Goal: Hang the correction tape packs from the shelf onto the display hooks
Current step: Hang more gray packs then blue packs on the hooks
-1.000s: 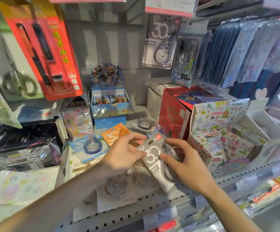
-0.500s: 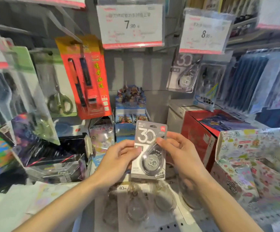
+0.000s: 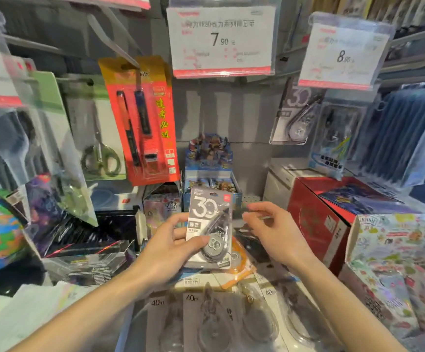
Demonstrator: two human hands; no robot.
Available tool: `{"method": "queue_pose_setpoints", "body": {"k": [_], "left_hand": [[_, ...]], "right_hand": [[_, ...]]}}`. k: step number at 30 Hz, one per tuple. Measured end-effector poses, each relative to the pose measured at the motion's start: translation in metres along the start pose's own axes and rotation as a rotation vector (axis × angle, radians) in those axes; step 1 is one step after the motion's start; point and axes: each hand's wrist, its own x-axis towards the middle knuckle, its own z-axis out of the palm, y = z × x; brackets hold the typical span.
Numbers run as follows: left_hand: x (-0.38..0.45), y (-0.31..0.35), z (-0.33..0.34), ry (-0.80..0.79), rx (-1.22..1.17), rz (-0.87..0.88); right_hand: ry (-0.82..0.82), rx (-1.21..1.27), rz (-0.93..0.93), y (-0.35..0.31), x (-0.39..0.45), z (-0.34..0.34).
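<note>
My left hand [image 3: 170,247] grips a grey correction tape pack [image 3: 210,224] marked "30", upright in front of the shelf, thumb across its lower front. A little to the pack's right, my right hand [image 3: 274,232] hovers without touching it, fingers loosely curled. A matching grey pack [image 3: 295,118] hangs on a display hook under the 8.90 price tag [image 3: 343,54]. The hook behind the 7.90 price tag [image 3: 221,39] shows no pack. An orange pack [image 3: 243,268] and several "40m" packs [image 3: 206,316] lie on the shelf below my hands.
A red pen pack [image 3: 142,120] and a scissors pack [image 3: 97,138] hang at the left. A red box [image 3: 315,222] and patterned boxes [image 3: 396,255] stand at the right. Small card boxes [image 3: 211,174] sit at the back. Blue sleeves [image 3: 404,138] hang far right.
The pack was lifted off the shelf and turned upright. My right hand has let go of it and shifted right; my left hand alone holds it now.
</note>
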Motion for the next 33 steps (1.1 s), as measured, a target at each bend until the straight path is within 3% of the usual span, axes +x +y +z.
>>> {"method": "queue_pose_setpoints", "body": {"k": [5,9,11,22,33], "left_hand": [[0.012,-0.007,0.002,0.065,0.045,-0.046],[0.014,-0.009,0.002,0.074,0.058,-0.085],[0.014,-0.008,0.0,0.089,0.091,-0.097],[0.016,-0.01,0.004,0.073,0.078,-0.169],[0.027,-0.021,0.017,0.112,-0.102,-0.261]], "right_hand": [[-0.006,-0.577,0.0,0.038,0.021,0.005],[-0.243,-0.668,0.027,0.05,0.033,0.013],[-0.268,-0.701,-0.013,0.054,0.036,0.012],[-0.091,-0.412,-0.123,0.051,0.016,-0.006],[-0.18,-0.21,-0.354,0.048,-0.031,0.017]]}}
